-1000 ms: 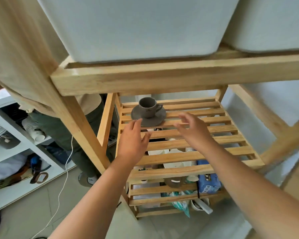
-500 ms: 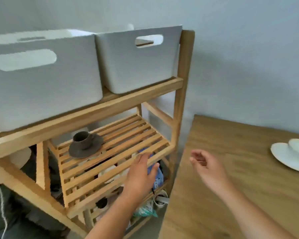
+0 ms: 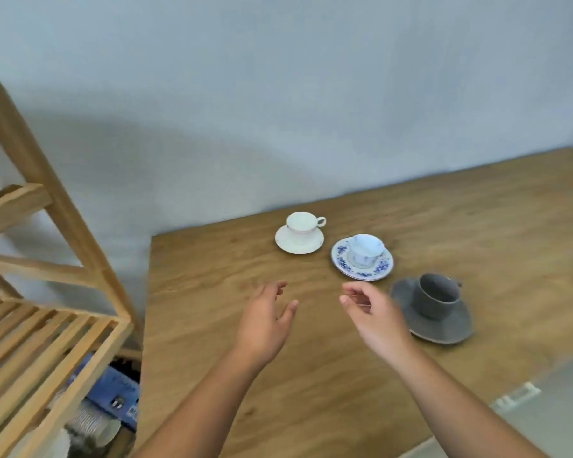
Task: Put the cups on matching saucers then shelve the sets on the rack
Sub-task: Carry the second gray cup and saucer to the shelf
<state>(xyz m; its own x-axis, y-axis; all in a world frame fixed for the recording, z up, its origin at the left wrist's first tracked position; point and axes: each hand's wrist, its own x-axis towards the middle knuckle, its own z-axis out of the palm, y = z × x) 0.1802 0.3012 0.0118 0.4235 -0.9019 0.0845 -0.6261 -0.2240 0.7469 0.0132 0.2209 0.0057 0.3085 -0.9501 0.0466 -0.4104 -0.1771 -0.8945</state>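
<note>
Three cup-and-saucer sets stand on the wooden table (image 3: 311, 375). A white cup (image 3: 301, 222) sits on a white saucer (image 3: 286, 243) at the back. To its right a blue-patterned cup (image 3: 364, 251) rests on a blue-patterned saucer (image 3: 341, 256). Nearest me on the right, a grey cup (image 3: 435, 295) stands on a grey saucer (image 3: 444, 328). My left hand (image 3: 265, 320) hovers over the table, empty, fingers apart. My right hand (image 3: 374, 314) is empty too, fingers loosely curled, just left of the grey saucer. The wooden rack (image 3: 47, 325) is at the left.
The rack's slatted shelf (image 3: 30, 352) lies below table height, its corner close to the table's left edge. A blue box (image 3: 113, 391) and other items sit under that shelf. A grey wall runs behind the table. A white power strip (image 3: 516, 396) lies on the floor at right.
The view has swung right from the rack, where a dark cup and saucer stood on the shelf, to the table. Both empty hands have moved from the rack to above the table.
</note>
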